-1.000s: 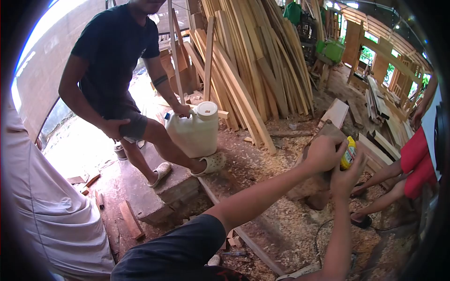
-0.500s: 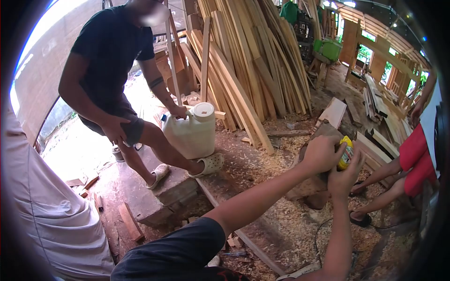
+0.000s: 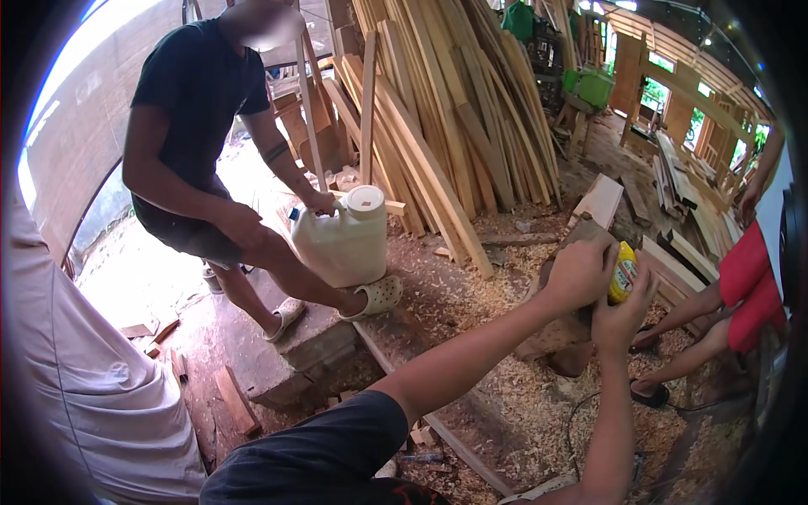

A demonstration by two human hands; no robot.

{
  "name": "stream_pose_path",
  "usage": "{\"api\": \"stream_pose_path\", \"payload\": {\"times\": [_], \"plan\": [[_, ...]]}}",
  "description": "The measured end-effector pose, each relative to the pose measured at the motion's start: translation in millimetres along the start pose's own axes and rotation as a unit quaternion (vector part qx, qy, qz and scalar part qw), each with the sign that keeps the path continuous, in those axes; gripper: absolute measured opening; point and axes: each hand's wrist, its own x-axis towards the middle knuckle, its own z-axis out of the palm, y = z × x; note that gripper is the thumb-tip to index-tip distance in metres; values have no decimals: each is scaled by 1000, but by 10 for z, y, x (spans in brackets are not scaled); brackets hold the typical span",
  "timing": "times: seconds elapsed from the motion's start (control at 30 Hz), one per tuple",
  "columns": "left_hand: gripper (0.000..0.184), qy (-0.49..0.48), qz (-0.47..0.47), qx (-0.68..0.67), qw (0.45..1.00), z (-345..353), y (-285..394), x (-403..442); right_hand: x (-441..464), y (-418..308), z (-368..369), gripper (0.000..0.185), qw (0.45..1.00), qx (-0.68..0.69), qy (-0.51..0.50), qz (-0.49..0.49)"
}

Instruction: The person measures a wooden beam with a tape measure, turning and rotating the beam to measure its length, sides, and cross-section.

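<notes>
A small yellow container (image 3: pixel 624 273) with a printed label is held up in front of me in the head view. My right hand (image 3: pixel 624 310) is wrapped around its lower side, thumb and fingers closed on it. Against its upper left side is my left hand (image 3: pixel 582 273), fingers bent and closed; the fingertips are partly hidden, so I cannot tell whether they grip its top. Below and behind both hands lies a wooden block (image 3: pixel 555 337) among wood shavings.
At left, a person (image 3: pixel 185 126) grips the handle of a white jerrycan (image 3: pixel 345 240). Tall planks (image 3: pixel 454 109) lean behind. Another person in red shorts (image 3: pixel 749 286) is at right. A cord (image 3: pixel 575 421) crosses the shavings; a grey cloth (image 3: pixel 101 379) hangs at left.
The yellow container has turned slightly, showing more of its label, and my hands have shifted a little with it. The person at left has leaned to the right, free hand now by the knee.
</notes>
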Motion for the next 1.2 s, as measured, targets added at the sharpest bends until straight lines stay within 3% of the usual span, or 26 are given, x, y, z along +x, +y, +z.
{"api": "stream_pose_path", "payload": {"times": [0.13, 0.33, 0.53, 0.63, 1.2], "plan": [[16, 0, -23, -10, 1000, 67, -92, 32, -2, 24, 10, 66, 1000, -2, 5, -5], [19, 61, 40, 3, 997, 90, -141, 18, 9, 30, 27, 64, 1000, 4, 9, -9], [11, -15, -8, -15, 1000, 37, -76, 22, 6, 26, 7, 63, 1000, -1, 4, -13], [12, -28, 10, 9, 1000, 30, -76, 14, 4, 23, 2, 63, 1000, -2, 2, -10], [21, -38, 2, -3, 999, -28, -21, 8, 2, 23, -12, 64, 1000, -7, -10, 20]]}}
